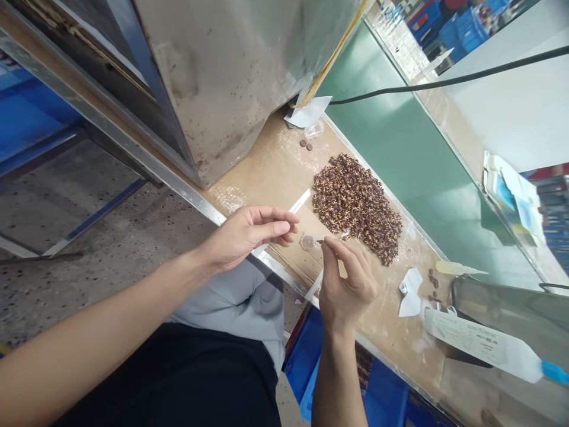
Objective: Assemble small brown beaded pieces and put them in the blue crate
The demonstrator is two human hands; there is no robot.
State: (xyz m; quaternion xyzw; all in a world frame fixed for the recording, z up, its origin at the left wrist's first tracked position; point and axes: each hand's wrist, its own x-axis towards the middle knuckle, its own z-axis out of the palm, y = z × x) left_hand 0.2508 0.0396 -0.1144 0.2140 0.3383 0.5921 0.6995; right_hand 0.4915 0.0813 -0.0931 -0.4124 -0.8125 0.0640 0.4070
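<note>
My left hand [262,231] is over the front edge of the workbench, its thumb and curled fingers close together. Whatever may be between them is too small to make out. My right hand [347,273] pinches a small dark piece [320,241] between thumb and forefinger. Just left of that pinch, a small round clear dish [307,241] rests on the brown bench top. Beyond both hands lies a large heap of small dark brown parts with brassy prongs [355,201].
A large metal housing [213,77] stands on the bench at the left. At the right lie a white bottle with a blue cap [484,341], a pale dropper bottle [457,268] and crumpled white paper [411,290]. Blue bins [377,391] sit below. A black cable [444,83] crosses above.
</note>
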